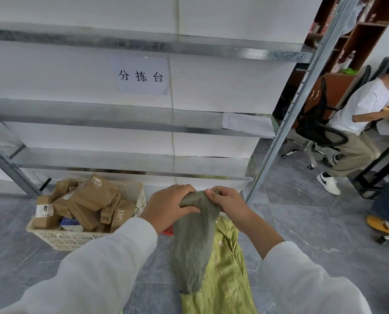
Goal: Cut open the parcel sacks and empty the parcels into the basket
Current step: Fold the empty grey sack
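**Both hands on grey-green sack, basket to your left**

Your pale grey sleeves [103, 264] come in from the bottom corners. Your left hand [168, 206] is curled over the bunched top of the dull grey-green woven sack [193, 245], with the thumb underneath. Your right hand [228, 203] grips the same bunched top from the other side, fingers wrapped round the fabric. The hands sit just beside each other, nearly touching.

The sack hangs limp and flat from your grip, in front of you and off the floor. Its lower end lies over a crumpled yellow-green sack [227, 268] spread on the grey tiled floor [302, 223].

A small red object [169, 230] shows on the floor just behind your left wrist. Can't tell what it is.

The cream plastic lattice basket [75, 240] stands on the floor to the left of the sacks. It is piled above the rim with brown taped cardboard parcels [94, 196].

Behind it is a galvanised steel shelf rack [143, 45] with white backing and a taped white paper sign [141, 74].

Far right, a person in a white T-shirt [365, 105] sits on a black office chair [318, 125].
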{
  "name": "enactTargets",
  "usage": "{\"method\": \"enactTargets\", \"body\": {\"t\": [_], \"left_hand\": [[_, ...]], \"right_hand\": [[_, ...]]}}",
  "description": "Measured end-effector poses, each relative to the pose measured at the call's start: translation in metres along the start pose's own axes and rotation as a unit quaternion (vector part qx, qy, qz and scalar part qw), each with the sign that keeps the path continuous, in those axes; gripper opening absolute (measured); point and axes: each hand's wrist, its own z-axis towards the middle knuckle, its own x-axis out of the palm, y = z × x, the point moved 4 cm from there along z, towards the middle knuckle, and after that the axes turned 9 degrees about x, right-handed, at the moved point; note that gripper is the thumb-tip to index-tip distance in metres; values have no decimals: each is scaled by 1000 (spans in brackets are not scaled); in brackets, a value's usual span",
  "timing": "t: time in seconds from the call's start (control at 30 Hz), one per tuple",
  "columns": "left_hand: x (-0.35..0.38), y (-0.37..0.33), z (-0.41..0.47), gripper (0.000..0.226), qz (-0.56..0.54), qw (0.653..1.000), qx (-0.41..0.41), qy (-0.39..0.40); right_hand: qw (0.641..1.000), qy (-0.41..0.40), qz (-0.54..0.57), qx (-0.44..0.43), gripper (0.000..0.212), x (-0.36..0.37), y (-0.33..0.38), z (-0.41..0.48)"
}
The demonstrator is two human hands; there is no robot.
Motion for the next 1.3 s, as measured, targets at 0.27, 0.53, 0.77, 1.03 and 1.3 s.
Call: {"method": "enactTargets", "body": {"t": [0.27, 0.53, 0.77, 1.03, 1.3], "left_hand": [[-8, 9, 13, 21, -229, 969, -82, -33], [-6, 3, 13, 32, -382, 912, -138, 54], [-5, -8, 15, 48, -155, 982, -71, 82], [-15, -19, 7, 29, -98, 993, 30, -60], [-12, 15, -2, 10, -216, 968, -120, -53]], "right_hand": [[976, -60, -144, -153, 16, 6, 30, 1], [817, -197, -428, -332, 34, 17, 43, -14], [930, -178, -298, -123, 51, 7, 35, 8], [983, -106, -153, 8, 51, 1, 25, 15], [991, 41, -105, -73, 25, 2, 12, 0]]}}
